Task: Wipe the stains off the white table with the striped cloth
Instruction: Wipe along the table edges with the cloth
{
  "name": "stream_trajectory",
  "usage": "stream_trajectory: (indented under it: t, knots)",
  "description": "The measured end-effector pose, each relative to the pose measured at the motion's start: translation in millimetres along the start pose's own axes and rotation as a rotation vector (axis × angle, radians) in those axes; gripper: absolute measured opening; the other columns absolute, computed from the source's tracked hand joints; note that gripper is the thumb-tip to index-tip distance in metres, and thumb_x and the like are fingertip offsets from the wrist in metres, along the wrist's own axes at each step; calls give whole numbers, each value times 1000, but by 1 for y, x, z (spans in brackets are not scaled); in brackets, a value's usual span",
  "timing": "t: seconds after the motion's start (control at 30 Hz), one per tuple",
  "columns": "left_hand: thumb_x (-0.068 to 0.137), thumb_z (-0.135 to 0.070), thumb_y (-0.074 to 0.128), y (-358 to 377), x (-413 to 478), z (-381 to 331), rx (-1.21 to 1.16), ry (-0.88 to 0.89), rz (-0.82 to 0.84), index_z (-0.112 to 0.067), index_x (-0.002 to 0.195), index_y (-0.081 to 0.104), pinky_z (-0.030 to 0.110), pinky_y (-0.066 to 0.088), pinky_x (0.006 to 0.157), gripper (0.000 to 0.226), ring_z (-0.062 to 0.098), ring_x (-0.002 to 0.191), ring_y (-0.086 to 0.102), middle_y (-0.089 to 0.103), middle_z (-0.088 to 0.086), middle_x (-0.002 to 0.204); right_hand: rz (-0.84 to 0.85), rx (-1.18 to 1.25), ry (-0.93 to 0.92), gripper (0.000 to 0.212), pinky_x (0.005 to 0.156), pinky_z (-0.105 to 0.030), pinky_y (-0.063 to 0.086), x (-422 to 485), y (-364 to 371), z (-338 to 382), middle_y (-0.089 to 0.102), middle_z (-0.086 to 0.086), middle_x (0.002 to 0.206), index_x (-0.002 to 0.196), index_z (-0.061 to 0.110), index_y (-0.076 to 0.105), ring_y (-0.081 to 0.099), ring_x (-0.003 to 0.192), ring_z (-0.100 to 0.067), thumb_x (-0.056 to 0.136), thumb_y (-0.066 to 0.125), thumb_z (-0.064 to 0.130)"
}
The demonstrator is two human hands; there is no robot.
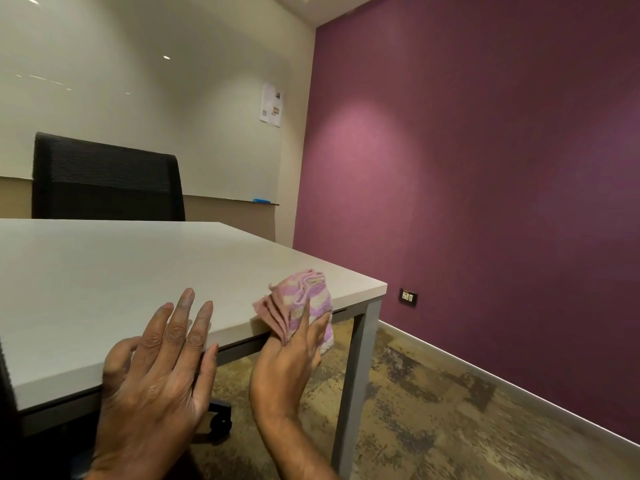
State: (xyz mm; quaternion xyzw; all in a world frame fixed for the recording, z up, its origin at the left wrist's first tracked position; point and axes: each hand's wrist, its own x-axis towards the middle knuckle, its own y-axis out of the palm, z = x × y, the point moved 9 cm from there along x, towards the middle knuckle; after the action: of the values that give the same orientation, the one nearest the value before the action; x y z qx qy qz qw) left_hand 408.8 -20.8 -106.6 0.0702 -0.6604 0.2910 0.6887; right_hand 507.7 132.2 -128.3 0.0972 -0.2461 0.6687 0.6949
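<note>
The white table (121, 271) fills the left and middle of the head view, its near corner at the right. My left hand (162, 362) lies flat on the table's front edge, fingers spread, holding nothing. My right hand (291, 355) is just off the front edge near the corner, closed around a bunched pink-and-white striped cloth (304, 299). The cloth stands up above the hand, level with the table's edge. I see no clear stains on the tabletop.
A black mesh office chair (104, 178) stands behind the table's far side. A purple wall (485, 168) with a socket (408, 297) runs along the right. The grey table leg (353, 393) stands at the corner above patterned carpet (433, 410). A chair castor (220, 420) shows under the table.
</note>
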Motion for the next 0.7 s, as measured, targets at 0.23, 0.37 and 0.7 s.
stream_trajectory:
  t: [0.23,0.37,0.7]
  knots:
    - [103,-35,41,-1,0,2,-21,-31,-30,-13,162,31,48,34,103,64,27,147,47,32,5,170,94,35,-102,109,127,-39,-14,-47,12,26,-37,29,161,144,77,-7,-30,152,1,88,45,-1]
    - [97,-36,50,2,-4,1,9,-10,-13,-8,161,31,49,33,103,73,27,152,39,31,8,170,186,36,-168,113,120,-21,-16,-67,14,32,-31,31,162,145,77,-3,-32,148,8,82,44,-5]
    - [98,-33,51,-8,5,1,-101,-111,26,-3,154,45,46,31,100,64,33,146,43,41,20,163,368,249,-172,73,119,-36,38,-79,-13,39,36,13,163,157,34,37,41,146,-7,91,49,6]
